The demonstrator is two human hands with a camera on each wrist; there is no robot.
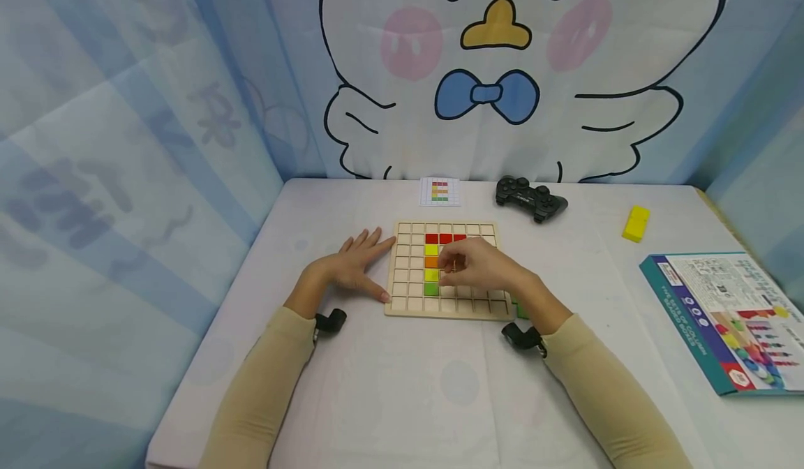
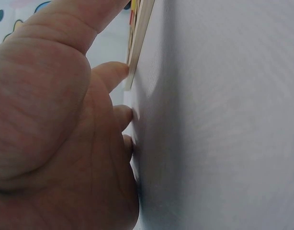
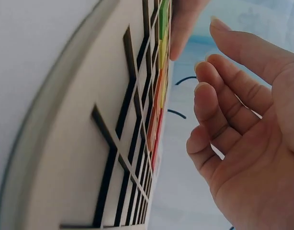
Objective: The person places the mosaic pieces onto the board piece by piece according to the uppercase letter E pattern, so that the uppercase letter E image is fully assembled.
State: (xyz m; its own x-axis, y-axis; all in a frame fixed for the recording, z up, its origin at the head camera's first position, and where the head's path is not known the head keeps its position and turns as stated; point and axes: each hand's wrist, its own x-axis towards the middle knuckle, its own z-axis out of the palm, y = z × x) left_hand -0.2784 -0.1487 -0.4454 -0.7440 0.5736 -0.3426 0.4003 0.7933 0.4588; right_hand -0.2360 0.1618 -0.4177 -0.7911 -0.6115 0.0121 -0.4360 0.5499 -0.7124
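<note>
A wooden grid board (image 1: 452,312) lies flat on the table. Red tiles (image 1: 445,239) fill part of a row near its far side. Below their left end runs a column of yellow, orange (image 1: 431,262), yellow and green (image 1: 431,289) tiles. My left hand (image 1: 352,266) has its fingers spread, with thumb and index finger at the board's left edge. Above the board is my right hand (image 1: 480,263), its fingers loosely bent. Nothing shows between that thumb and the fingers (image 3: 207,100) in the right wrist view. The right hand hides some cells from the head view.
A small card (image 1: 440,192) with a coloured grid pattern lies behind the board. To its right are a black game controller (image 1: 530,198) and a yellow block (image 1: 636,223). A flat box (image 1: 685,315) lies at the right. Something green (image 1: 521,310) peeks out beside the board's near-right corner.
</note>
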